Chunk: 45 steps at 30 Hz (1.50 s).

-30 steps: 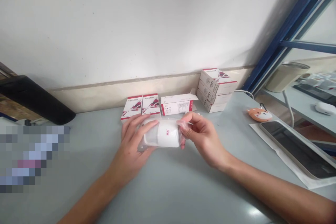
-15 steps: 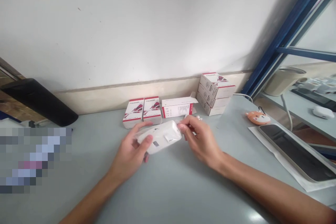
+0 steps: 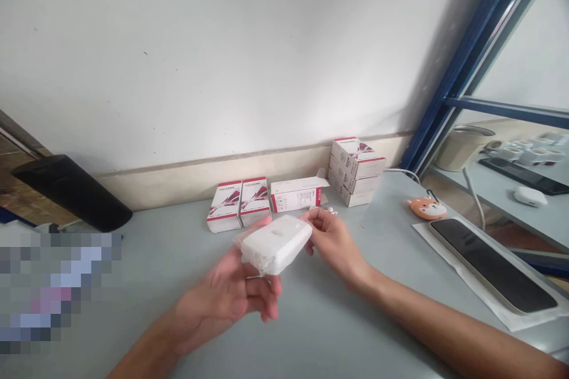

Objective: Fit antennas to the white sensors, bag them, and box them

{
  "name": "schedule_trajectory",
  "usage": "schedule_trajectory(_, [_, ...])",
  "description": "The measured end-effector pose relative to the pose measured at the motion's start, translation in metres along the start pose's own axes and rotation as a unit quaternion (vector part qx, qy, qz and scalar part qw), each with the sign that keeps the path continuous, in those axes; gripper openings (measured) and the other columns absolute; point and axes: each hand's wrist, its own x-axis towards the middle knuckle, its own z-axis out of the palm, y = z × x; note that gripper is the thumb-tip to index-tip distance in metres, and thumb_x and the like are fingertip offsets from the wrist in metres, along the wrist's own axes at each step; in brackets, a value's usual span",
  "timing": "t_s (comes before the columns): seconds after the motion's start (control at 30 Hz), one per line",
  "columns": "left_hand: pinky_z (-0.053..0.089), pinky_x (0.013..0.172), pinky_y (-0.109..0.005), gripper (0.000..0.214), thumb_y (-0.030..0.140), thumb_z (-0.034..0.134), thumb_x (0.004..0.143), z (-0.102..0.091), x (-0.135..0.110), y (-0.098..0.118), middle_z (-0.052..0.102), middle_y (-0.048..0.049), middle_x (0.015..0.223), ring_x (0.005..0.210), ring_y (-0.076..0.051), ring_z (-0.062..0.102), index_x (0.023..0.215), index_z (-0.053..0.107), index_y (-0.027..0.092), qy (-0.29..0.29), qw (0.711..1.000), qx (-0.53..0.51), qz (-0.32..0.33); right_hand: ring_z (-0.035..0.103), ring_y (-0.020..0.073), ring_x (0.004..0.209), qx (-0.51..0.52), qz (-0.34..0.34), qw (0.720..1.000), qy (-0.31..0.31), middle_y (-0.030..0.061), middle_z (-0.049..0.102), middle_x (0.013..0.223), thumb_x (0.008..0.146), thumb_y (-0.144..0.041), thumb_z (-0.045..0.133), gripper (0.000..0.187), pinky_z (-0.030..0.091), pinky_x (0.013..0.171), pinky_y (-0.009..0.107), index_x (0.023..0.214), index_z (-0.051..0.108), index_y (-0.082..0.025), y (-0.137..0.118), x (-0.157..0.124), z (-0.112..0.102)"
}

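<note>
A white rounded device in clear plastic wrap [image 3: 276, 243] is held above the grey table, a plain face up. My right hand [image 3: 331, 243] pinches it at its right end, fingertips partly hidden behind it. My left hand [image 3: 231, 290] lies loosely open under and beside the left end, palm turned up. One of its digits shows behind the device, and the other fingers curl below it, apart. Whether the left hand touches the wrap is hard to tell. Just behind stands a white and red carton [image 3: 296, 195] with its end flap open.
Two cartons [image 3: 224, 207] lie side by side near the wall, and a stack of cartons [image 3: 355, 172] stands right of them. At the right are an orange animal-faced case [image 3: 427, 208] and a dark-screened phone [image 3: 493, 263] on white paper. A black cylindrical object [image 3: 73, 192] lies back left.
The device has been turned over, from a face with printing to a plain one. My left hand has loosened its grip and rolled palm up. The view has shifted slightly.
</note>
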Motion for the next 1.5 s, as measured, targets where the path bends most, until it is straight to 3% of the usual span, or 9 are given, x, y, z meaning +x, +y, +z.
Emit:
schedule_trajectory(0.17, [0.048,0.082,-0.035,0.050,0.047,0.078,0.092,-0.004,0.010,-0.011,0.067,-0.0013,0.086,0.076,-0.017,0.062,0.134,0.062,0.026,0.155,0.979,0.113,0.066,0.053,0.0147,0.066,0.042,-0.029,0.999,0.004,-0.0032,0.058,0.070,0.096,-0.055,0.067,0.036,0.043,0.067,0.030,0.090,0.057,-0.021,-0.001,-0.003,0.003])
schedule_trajectory(0.37, [0.047,0.070,-0.031,0.049,0.063,0.052,0.102,-0.021,0.023,-0.022,0.062,-0.0025,0.075,0.068,-0.016,0.056,0.108,0.069,0.018,0.173,0.985,-0.002,-0.004,0.054,0.0157,0.076,-0.108,-0.246,0.963,-0.004,0.0002,0.060,0.085,0.106,-0.028,0.054,0.012,0.044,0.070,0.029,0.094,0.054,-0.023,0.004,-0.011,0.003])
schedule_trajectory(0.53, [0.041,0.053,-0.026,0.047,0.063,0.064,0.096,-0.027,0.015,-0.014,0.057,0.0012,0.064,0.054,-0.012,0.047,0.093,0.070,0.016,0.197,0.977,-0.072,-0.033,0.056,0.0149,0.077,-0.149,-0.386,0.907,-0.074,-0.0002,0.063,0.089,0.099,-0.017,0.065,0.012,0.047,0.072,0.029,0.103,0.057,-0.025,-0.006,-0.017,0.001])
schedule_trajectory(0.77, [0.054,0.067,-0.030,0.048,0.062,0.077,0.084,-0.017,0.011,0.000,0.072,-0.0049,0.075,0.070,-0.020,0.065,0.090,0.074,0.015,0.232,0.970,-0.019,-0.066,0.057,0.0161,0.083,-0.138,-0.182,0.947,-0.227,0.0052,0.054,0.125,0.061,-0.047,0.101,0.113,0.057,0.074,0.034,0.156,0.040,-0.042,-0.021,-0.025,0.006])
schedule_trajectory(0.87, [0.053,0.065,-0.031,0.057,0.071,0.066,0.089,0.003,0.031,0.013,0.074,-0.0079,0.076,0.071,-0.022,0.068,0.091,0.074,0.014,0.207,0.974,0.046,-0.082,0.062,0.0193,0.087,-0.208,-0.153,0.932,-0.256,0.0059,0.054,0.126,0.069,-0.048,0.097,0.115,0.059,0.082,0.041,0.163,0.030,-0.051,-0.019,-0.026,0.005])
schedule_trajectory(1.07, [0.057,0.073,-0.036,0.078,0.087,0.045,0.090,0.040,0.090,0.071,0.077,-0.0099,0.085,0.079,-0.027,0.072,0.103,0.074,0.016,0.188,0.970,0.154,-0.021,0.068,0.0209,0.091,-0.124,-0.228,0.960,-0.101,0.0109,0.053,0.148,0.084,-0.043,0.087,0.098,0.063,0.083,0.043,0.164,0.030,-0.045,-0.033,-0.013,-0.007])
schedule_trajectory(1.17, [0.058,0.075,-0.038,0.078,0.083,0.028,0.096,0.039,0.124,0.086,0.078,-0.0094,0.098,0.083,-0.026,0.072,0.115,0.070,0.020,0.191,0.914,0.329,0.140,0.073,0.0215,0.092,-0.048,-0.285,0.957,0.021,0.0117,0.050,0.156,0.086,-0.039,0.085,0.092,0.065,0.081,0.041,0.162,0.033,-0.041,-0.042,0.001,-0.020])
schedule_trajectory(1.33, [0.050,0.106,-0.047,0.054,0.053,0.087,0.070,0.019,0.162,0.068,0.077,-0.0092,0.121,0.120,-0.037,0.068,0.114,0.075,0.025,0.184,0.821,0.505,0.194,0.074,0.0238,0.098,-0.023,-0.374,0.900,0.221,0.0159,0.046,0.163,0.087,-0.040,0.082,0.088,0.066,0.080,0.041,0.160,0.034,-0.033,-0.047,0.028,-0.051])
schedule_trajectory(1.5, [0.050,0.108,-0.048,0.056,0.049,0.072,0.090,0.007,0.150,0.054,0.070,-0.0096,0.138,0.128,-0.034,0.065,0.140,0.060,0.028,0.231,0.795,0.520,0.211,0.073,0.0224,0.096,-0.060,-0.356,0.876,0.320,0.0156,0.043,0.165,0.090,-0.039,0.080,0.085,0.065,0.079,0.042,0.161,0.034,-0.033,-0.048,0.039,-0.075])
